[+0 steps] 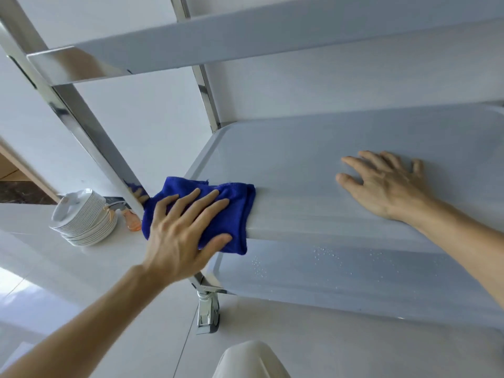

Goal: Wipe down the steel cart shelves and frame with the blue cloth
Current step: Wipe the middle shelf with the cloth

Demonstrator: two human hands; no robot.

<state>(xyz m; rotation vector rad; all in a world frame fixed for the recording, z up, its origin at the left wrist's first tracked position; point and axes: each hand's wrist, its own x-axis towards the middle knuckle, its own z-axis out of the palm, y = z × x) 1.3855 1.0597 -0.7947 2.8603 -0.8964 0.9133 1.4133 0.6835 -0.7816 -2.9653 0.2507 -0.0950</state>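
The steel cart's middle shelf [313,159] fills the centre, with the top shelf [245,42] above and a lower shelf [354,282] beaded with water drops below. A folded blue cloth [234,214] lies over the middle shelf's near-left corner, against the front-left upright [90,126]. My left hand [182,227] presses flat on the cloth with straight, spread fingers. Farther right, my right hand [384,184] rests palm down on the same shelf, fingers straight.
A stack of white plates [81,216] stands on the pale floor left of the cart, with an orange spray bottle [131,218] beside it. A caster wheel [207,312] holds the near-left leg. My knee [251,361] shows at the bottom edge.
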